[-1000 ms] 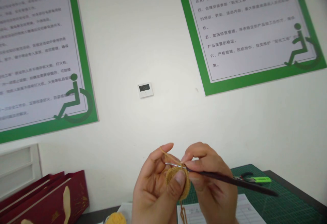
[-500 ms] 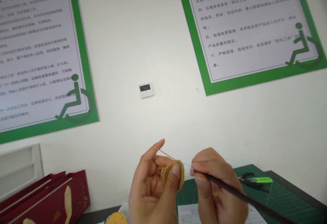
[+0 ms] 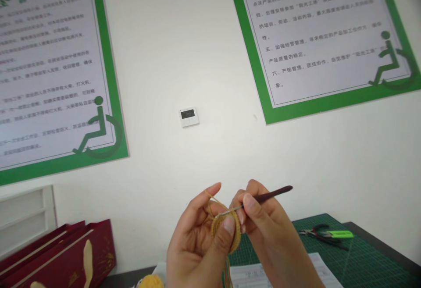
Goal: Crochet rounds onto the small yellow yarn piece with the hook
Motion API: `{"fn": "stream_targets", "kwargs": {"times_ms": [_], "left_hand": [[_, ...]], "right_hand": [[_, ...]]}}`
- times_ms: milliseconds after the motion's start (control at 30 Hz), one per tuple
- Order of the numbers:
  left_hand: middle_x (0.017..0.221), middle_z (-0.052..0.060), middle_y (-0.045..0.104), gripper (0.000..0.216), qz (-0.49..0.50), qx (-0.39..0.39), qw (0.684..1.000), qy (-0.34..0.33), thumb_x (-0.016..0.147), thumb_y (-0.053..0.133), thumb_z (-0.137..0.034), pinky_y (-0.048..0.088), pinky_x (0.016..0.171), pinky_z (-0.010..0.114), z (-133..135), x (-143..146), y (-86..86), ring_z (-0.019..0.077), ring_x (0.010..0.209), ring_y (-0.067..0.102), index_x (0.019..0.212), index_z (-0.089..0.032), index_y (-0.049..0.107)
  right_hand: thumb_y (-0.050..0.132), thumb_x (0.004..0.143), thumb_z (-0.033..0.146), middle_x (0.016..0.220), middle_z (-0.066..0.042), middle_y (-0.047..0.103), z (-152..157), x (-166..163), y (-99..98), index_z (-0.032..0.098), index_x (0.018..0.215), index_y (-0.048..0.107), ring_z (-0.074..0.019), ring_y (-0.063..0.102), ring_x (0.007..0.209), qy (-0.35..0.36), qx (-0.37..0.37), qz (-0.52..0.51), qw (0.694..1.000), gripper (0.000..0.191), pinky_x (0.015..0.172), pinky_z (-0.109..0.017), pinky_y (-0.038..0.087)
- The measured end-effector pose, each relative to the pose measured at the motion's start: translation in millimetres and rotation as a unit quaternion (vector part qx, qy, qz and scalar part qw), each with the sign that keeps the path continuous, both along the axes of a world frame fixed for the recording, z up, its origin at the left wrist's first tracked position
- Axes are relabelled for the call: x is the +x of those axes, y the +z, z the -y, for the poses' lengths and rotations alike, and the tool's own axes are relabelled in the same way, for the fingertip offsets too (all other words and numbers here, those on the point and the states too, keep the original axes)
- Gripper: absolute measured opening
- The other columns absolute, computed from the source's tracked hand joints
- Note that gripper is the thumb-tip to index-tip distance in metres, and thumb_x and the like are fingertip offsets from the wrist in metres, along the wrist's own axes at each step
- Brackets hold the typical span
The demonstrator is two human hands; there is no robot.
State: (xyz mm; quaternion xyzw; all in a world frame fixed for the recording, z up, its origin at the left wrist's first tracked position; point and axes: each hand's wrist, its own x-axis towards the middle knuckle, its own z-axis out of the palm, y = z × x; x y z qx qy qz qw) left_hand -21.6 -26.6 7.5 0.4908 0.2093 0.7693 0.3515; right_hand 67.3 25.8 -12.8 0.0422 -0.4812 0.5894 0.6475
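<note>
My left hand [image 3: 204, 240] pinches a small round piece of mustard-yellow crochet [image 3: 236, 240] between thumb and fingers. A strand of yarn [image 3: 213, 198] runs from its raised index finger down to the edge of the piece. My right hand [image 3: 263, 218] grips a crochet hook [image 3: 274, 193] with a dark handle, its back end pointing up and to the right. The metal shaft lies across the top of the crochet, and its tip is at or in the stitches; which one I cannot tell. Loose yarn ends hang below the left hand.
A green cutting mat [image 3: 358, 253] covers the table at right, with pliers [image 3: 320, 234] and a bright green-handled tool [image 3: 340, 234] on it. Printed paper [image 3: 250, 275] lies under my hands. A yellow yarn ball [image 3: 150, 281] and dark red gift bags [image 3: 79, 253] are at left.
My right hand has turned over, swinging the hook's handle from lower right to upper right. The shaft now lies across the crochet piece. My left hand has shifted slightly right, still holding the piece.
</note>
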Motion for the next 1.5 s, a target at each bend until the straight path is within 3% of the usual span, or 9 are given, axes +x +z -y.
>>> {"fn": "stream_targets", "kwargs": {"times_ms": [100, 267, 467, 600, 667, 833, 900, 1167, 1500], "left_hand": [[0.073, 0.001, 0.070, 0.041, 0.016, 0.006, 0.999, 0.041, 0.067, 0.094, -0.022, 0.050, 0.057, 0.017, 0.7, 5.6, -1.4, 0.0107, 0.063, 0.062, 0.105, -0.029, 0.084], [0.073, 0.002, 0.071, 0.051, 0.036, -0.054, 0.997, -0.046, 0.062, 0.096, -0.018, 0.052, 0.059, 0.018, 6.9, 3.2, 1.5, 0.0112, 0.064, 0.064, 0.111, -0.027, 0.084], [0.076, 0.003, 0.069, 0.055, 0.040, -0.120, 0.984, -0.123, 0.059, 0.097, -0.017, 0.056, 0.074, 0.024, 9.2, -10.5, 6.8, 0.0166, 0.077, 0.070, 0.112, -0.021, 0.083], [0.074, 0.002, 0.068, 0.054, 0.031, -0.093, 0.990, -0.105, 0.063, 0.095, -0.018, 0.056, 0.073, 0.024, 6.8, -8.0, 5.0, 0.0172, 0.077, 0.071, 0.115, -0.023, 0.082], [0.075, 0.002, 0.069, 0.052, 0.027, -0.076, 0.993, -0.088, 0.064, 0.095, -0.017, 0.055, 0.069, 0.022, 6.1, -4.1, 3.4, 0.0149, 0.073, 0.070, 0.114, -0.026, 0.083], [0.076, 0.003, 0.071, 0.051, 0.030, -0.049, 0.997, -0.052, 0.062, 0.096, -0.017, 0.054, 0.063, 0.020, 8.2, 1.0, 3.3, 0.0126, 0.067, 0.066, 0.110, -0.028, 0.084], [0.075, 0.003, 0.071, 0.052, 0.035, -0.088, 0.992, -0.088, 0.062, 0.096, -0.017, 0.054, 0.063, 0.020, 10.4, -1.7, 5.6, 0.0126, 0.067, 0.065, 0.112, -0.026, 0.084], [0.074, 0.003, 0.069, 0.058, 0.045, -0.139, 0.970, -0.193, 0.054, 0.100, -0.019, 0.054, 0.066, 0.018, 10.6, -15.6, 11.7, 0.0123, 0.066, 0.066, 0.110, -0.017, 0.084], [0.070, 0.005, 0.071, 0.035, 0.018, -0.067, 0.992, -0.109, 0.062, 0.096, -0.020, 0.053, 0.064, 0.021, 8.1, -12.0, 5.5, 0.0132, 0.064, 0.066, 0.096, -0.022, 0.087]], "right_hand": [[0.063, 0.098, 0.026, 0.075, 0.003, 0.061, -3.2, 5.1, -4.6, 0.025, 0.089, 0.060, -0.0121, 0.057, 0.068, -0.203, 0.141, -0.008, 0.969, 0.010, 0.064, -0.026, 0.049], [0.064, 0.087, 0.001, 0.082, -0.003, 0.068, -5.1, 10.3, -6.0, 0.021, 0.111, 0.070, -0.0151, 0.057, 0.070, -0.538, 0.406, -0.020, 0.739, 0.032, 0.060, -0.029, 0.049], [0.051, 0.104, 0.026, 0.074, 0.000, 0.061, 1.6, -4.2, -2.8, 0.025, 0.103, 0.062, -0.0156, 0.063, 0.069, -0.321, 0.239, -0.104, 0.910, 0.011, 0.060, -0.029, 0.053], [0.049, 0.104, 0.026, 0.072, 0.000, 0.062, 3.6, 0.5, -1.3, 0.025, 0.102, 0.060, -0.0156, 0.065, 0.067, -0.301, 0.228, -0.080, 0.922, 0.011, 0.057, -0.028, 0.053], [0.053, 0.101, 0.021, 0.072, -0.001, 0.062, 3.4, 4.9, -1.2, 0.023, 0.104, 0.063, -0.0158, 0.063, 0.066, -0.383, 0.275, -0.052, 0.881, 0.011, 0.056, -0.029, 0.053], [0.061, 0.085, -0.002, 0.072, -0.003, 0.064, 2.1, 5.4, 0.2, 0.019, 0.105, 0.069, -0.0140, 0.053, 0.062, -0.638, 0.390, -0.033, 0.663, 0.029, 0.050, -0.027, 0.046], [0.061, 0.085, -0.002, 0.071, -0.002, 0.063, 2.1, 1.9, 1.2, 0.017, 0.102, 0.069, -0.0133, 0.052, 0.062, -0.657, 0.390, -0.064, 0.643, 0.027, 0.050, -0.027, 0.045], [0.057, 0.102, 0.027, 0.073, 0.001, 0.062, 7.0, -8.0, -5.8, 0.025, 0.102, 0.066, -0.0148, 0.061, 0.068, -0.339, 0.228, -0.120, 0.905, 0.009, 0.060, -0.029, 0.050], [0.051, 0.102, 0.044, 0.065, 0.004, 0.053, 9.3, -1.7, 2.0, 0.023, 0.085, 0.057, -0.0117, 0.048, 0.055, 0.001, 0.040, -0.061, 0.997, 0.028, 0.055, -0.025, 0.043]]}}
